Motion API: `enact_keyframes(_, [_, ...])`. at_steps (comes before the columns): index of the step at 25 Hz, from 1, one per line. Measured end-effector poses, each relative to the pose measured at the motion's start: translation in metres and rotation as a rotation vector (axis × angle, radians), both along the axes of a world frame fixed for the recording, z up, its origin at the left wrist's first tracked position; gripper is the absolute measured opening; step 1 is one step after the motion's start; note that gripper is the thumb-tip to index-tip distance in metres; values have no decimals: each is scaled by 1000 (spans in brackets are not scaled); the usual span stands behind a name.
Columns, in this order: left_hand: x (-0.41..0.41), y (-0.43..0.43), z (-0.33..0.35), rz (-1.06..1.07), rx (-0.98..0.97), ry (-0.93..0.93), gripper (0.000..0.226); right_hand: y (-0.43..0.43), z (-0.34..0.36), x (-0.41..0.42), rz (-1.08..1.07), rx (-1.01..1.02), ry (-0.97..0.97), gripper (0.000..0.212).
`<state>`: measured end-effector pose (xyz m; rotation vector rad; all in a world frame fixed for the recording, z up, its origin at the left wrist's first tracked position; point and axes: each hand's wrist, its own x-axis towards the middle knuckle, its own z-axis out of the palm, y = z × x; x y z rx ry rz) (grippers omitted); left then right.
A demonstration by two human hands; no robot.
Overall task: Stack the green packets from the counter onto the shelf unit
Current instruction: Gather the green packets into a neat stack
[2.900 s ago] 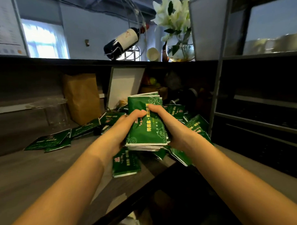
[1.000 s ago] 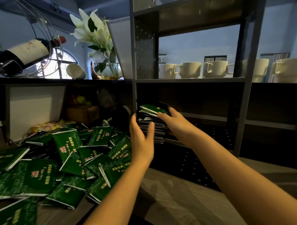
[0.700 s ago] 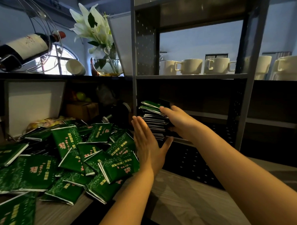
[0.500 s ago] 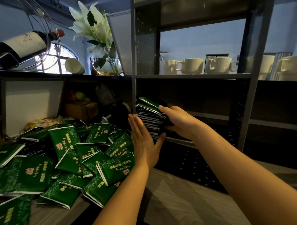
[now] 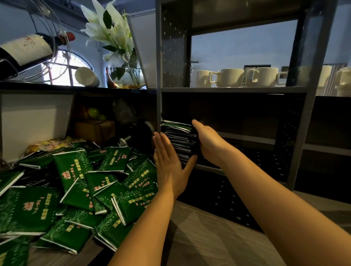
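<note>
Between our hands a stack (image 5: 179, 138) of green packets sits in the shelf unit (image 5: 159, 73). The packets lie flat, so the pile rises upright with thin edges toward us; we cannot tell which way their long sides run. Our left hand (image 5: 169, 163) presses flat, fingers straight, against the stack's near side, and our right hand (image 5: 211, 145) cups the opposite side. Loose packets (image 5: 72, 168) litter the tabletop (image 5: 204, 241) left of our left hand.

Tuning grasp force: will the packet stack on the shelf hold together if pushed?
Probably shears: the packet stack shows uneven, offset edges. Likely slippery: the loose packets look glossy. Left hand and right hand flank it, so two-sided support seems needed.
</note>
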<state>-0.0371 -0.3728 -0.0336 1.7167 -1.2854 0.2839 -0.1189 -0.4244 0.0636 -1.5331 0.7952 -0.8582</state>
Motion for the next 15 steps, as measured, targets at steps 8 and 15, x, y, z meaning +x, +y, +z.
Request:
enact_keyframes(8, [3,5,18,21,-32,-170,73,27,1,6,-35,25,32,60])
enact_keyframes(15, [9,6,23,53,159,-222,69,32,1,3,-39,17,43,58])
